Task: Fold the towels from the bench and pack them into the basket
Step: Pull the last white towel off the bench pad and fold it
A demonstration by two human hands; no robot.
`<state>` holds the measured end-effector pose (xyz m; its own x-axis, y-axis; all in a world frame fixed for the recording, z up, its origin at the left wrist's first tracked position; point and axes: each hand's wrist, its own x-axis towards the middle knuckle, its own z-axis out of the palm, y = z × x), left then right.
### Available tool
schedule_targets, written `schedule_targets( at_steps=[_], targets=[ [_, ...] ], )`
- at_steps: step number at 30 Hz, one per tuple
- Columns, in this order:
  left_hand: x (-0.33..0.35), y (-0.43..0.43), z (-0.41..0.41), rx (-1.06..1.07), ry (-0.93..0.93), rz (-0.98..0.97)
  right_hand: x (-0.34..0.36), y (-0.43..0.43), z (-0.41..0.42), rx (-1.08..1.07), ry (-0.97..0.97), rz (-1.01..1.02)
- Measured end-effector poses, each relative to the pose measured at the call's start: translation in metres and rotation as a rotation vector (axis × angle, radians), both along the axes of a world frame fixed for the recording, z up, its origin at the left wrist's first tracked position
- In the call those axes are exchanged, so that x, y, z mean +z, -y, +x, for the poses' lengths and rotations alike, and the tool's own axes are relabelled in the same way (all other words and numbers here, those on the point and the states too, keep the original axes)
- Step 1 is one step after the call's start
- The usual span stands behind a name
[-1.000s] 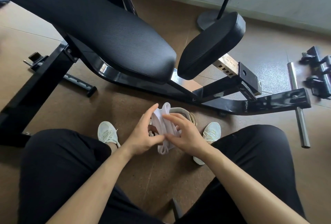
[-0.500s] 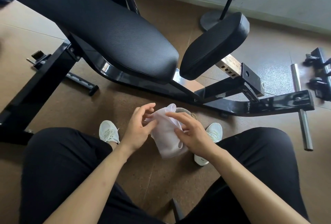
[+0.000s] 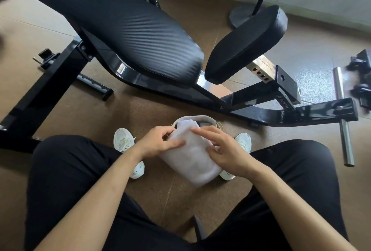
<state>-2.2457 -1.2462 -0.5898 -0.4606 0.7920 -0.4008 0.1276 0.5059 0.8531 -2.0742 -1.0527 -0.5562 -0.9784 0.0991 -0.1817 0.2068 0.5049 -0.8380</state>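
Note:
A white folded towel is held flat between my knees, above the floor. My left hand grips its left edge, thumb on top and fingers curled under. My right hand lies on its right side with the fingers spread over the cloth and the thumb tucked at the edge. Just beyond the towel, a small grey-rimmed basket stands on the floor; the towel and my hands cover most of it. The black padded bench stretches across the upper half of the view with no towel on its visible part.
The bench's black steel frame and a chrome peg run along the floor ahead and to the right. A round stand base sits by the wall. My white shoes flank the basket. Black hardware lies at far right.
The towel went from a narrow bunched strip to a wider flat fold, now lowered toward my lap. Both hands shifted from pinching its middle to holding its two sides.

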Motion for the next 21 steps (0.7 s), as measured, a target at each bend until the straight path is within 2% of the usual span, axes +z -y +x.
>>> schedule_targets(
  at_steps=[4, 12, 16, 21],
  targets=[
    [0.000, 0.003, 0.001, 0.071, 0.035, 0.017, 0.000, -0.009, 0.004, -0.091, 0.002, -0.004],
    [0.010, 0.002, 0.010, 0.297, 0.114, 0.218, -0.007, -0.012, 0.001, -0.317, 0.054, -0.114],
    [0.013, 0.001, 0.018, 0.176, 0.029, 0.214, -0.008, -0.009, 0.000, -0.423, 0.114, -0.254],
    [0.017, -0.002, 0.022, 0.050, -0.091, 0.154, -0.008, -0.005, -0.002, -0.461, 0.089, -0.337]
  ],
)
